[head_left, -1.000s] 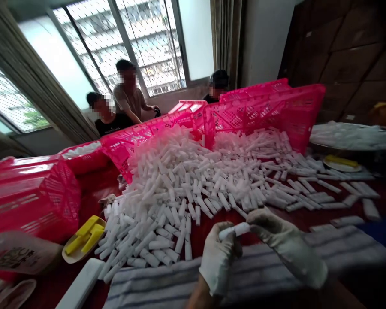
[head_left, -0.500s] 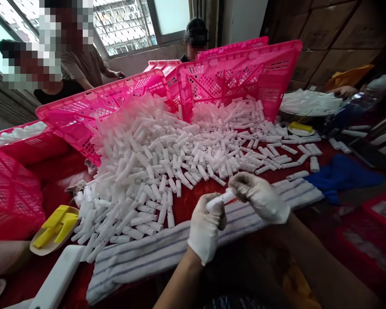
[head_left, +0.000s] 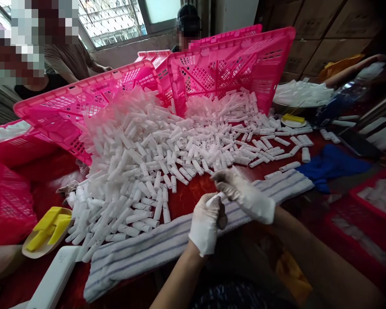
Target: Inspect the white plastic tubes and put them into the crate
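A small white plastic tube (head_left: 215,200) lies in my gloved left hand (head_left: 203,225), whose fingers are curled around it. My right hand (head_left: 246,196), also in a white glove with stained fingertips, is closed at the tube's far end; its fingers hide that end. Both hands are above a striped towel (head_left: 131,257) along the near table edge. Just beyond them spreads a large heap of similar white tubes (head_left: 141,159), some with dark marks.
Tipped pink baskets (head_left: 225,71) stand behind the heap. At left are a dish with yellow pieces (head_left: 48,229) and a long white object (head_left: 53,279). A blue cloth (head_left: 333,165), a plastic bottle (head_left: 350,92) and a filled bowl (head_left: 304,94) are at right. Other people are across the table.
My right hand has moved closer to my left hand, and less of the tube shows between them. The view has shifted slightly. At right, another person's arm is now more visible behind the bottle.
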`<move>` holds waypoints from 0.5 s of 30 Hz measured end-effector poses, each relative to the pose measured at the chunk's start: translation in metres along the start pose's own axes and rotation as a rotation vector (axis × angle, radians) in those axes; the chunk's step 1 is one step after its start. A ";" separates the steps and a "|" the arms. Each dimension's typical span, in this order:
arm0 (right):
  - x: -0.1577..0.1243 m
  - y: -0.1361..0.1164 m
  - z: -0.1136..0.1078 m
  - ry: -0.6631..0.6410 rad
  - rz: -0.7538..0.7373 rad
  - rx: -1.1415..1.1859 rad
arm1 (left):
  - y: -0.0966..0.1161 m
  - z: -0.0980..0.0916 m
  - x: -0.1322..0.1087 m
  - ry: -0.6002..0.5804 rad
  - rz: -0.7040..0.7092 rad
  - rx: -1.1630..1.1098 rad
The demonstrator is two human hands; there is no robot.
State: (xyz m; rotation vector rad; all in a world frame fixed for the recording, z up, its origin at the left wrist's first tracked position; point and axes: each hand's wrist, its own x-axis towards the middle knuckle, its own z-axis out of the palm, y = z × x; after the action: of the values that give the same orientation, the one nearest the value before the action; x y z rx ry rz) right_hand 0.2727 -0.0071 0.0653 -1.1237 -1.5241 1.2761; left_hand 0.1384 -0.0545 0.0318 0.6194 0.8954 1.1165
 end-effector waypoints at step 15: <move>-0.015 0.030 0.005 0.187 0.019 0.178 | 0.007 -0.012 -0.002 -0.077 -0.225 -0.099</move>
State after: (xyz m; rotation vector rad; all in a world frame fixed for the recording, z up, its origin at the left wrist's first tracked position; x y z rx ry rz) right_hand 0.2753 -0.0203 0.0343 -1.1103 -1.2407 1.2553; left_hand 0.1246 -0.0543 0.0322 0.4652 0.8168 0.9226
